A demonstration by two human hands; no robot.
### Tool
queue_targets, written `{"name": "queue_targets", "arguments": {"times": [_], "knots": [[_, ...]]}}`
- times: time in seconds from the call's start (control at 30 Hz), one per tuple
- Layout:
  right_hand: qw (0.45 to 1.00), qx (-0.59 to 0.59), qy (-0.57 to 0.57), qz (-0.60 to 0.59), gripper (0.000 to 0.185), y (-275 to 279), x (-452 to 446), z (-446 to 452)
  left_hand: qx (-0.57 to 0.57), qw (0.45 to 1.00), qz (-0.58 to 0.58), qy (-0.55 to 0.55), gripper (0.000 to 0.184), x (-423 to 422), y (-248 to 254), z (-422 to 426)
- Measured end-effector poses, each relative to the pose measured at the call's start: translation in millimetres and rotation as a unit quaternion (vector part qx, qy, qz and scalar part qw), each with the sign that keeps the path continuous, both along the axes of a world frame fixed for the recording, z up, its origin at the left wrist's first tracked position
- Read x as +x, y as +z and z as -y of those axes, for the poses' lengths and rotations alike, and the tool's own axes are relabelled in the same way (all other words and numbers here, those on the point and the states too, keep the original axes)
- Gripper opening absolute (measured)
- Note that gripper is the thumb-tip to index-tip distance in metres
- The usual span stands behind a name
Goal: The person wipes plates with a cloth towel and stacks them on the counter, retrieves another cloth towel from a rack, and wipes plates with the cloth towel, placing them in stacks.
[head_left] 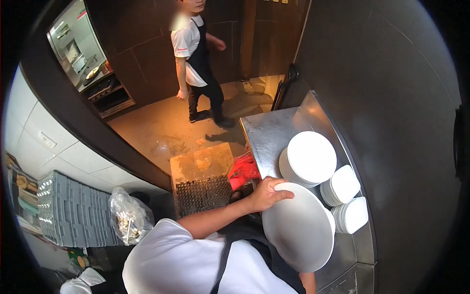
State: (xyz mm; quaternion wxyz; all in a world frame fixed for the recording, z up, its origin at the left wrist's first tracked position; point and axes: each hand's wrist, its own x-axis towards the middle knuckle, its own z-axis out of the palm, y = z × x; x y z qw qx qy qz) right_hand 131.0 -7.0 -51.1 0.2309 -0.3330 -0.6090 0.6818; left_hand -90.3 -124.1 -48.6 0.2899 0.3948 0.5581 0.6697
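My left hand (271,194) is closed on the upper rim of a large white plate (297,230), its thumb lying over the upper face. The plate is tilted in front of my apron, and a second white rim shows behind its right edge. Below the plate only a bit of my right forearm (308,281) appears; the hand itself is hidden behind the plate. Just beyond stands a tall stack of round white plates (312,156) on the steel counter (267,131). Two stacks of small square white dishes, a farther one (345,184) and a nearer one (353,215), stand to its right.
A person (198,59) in a black apron is on the floor ahead, beyond the counter. A red plastic bag (243,170) lies beside the counter, near a black mat (203,195). Stacked grey crates (73,210) and a clear bag (129,218) are at left. A dark wall borders the counter.
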Motion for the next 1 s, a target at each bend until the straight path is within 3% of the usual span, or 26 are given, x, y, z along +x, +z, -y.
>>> {"name": "queue_targets", "arguments": {"times": [0.27, 0.3, 0.37, 0.43, 0.6, 0.7, 0.8, 0.9, 0.97, 1.0], "knots": [[0.995, -0.027, -0.096, 0.013, 0.036, 15.5, 21.7, 2.7, 0.105, 0.949, 0.059, 0.291, 0.019, -20.7, -22.4, -3.8], [0.993, -0.042, -0.115, -0.004, 0.035, 26.8, 19.6, 0.9, 0.112, 0.946, 0.118, 0.28, 0.022, -23.5, -24.7, -0.7], [0.984, -0.08, -0.148, -0.055, 0.034, 60.0, 11.2, -2.3, 0.083, 0.962, 0.101, 0.24, 0.028, -26.1, -28.6, 4.3], [0.979, -0.074, -0.088, -0.168, 0.035, 72.9, -1.3, -20.3, 0.039, 0.979, 0.082, 0.183, 0.032, -20.9, -42.5, 2.3], [0.932, -0.24, 0.149, -0.225, 0.046, -67.6, -60.8, -83.6, 0.009, 0.991, 0.124, 0.055, 0.038, -15.6, -57.0, -22.1], [0.955, -0.276, 0.101, -0.044, 0.044, -14.4, -76.2, -30.5, -0.047, 0.991, 0.04, 0.116, 0.041, -12.7, -64.1, -22.0], [0.982, -0.129, 0.135, -0.015, 0.046, -12.4, -47.1, -12.8, -0.075, 0.978, 0.062, 0.182, 0.04, -13.7, -70.4, -22.6], [0.97, -0.164, 0.173, -0.044, 0.042, -55.2, -18.4, -33.5, -0.099, 0.965, 0.112, 0.215, 0.036, -33.7, -67.1, -33.1], [0.986, -0.079, 0.141, -0.037, 0.035, -60.5, -2.0, -58.2, -0.089, 0.958, 0.136, 0.237, 0.034, -51.4, -62.4, -50.0], [0.979, -0.171, 0.083, -0.07, 0.034, -51.4, 8.8, -66.0, -0.085, 0.953, 0.148, 0.25, 0.033, -62.3, -60.8, -59.7]]}}
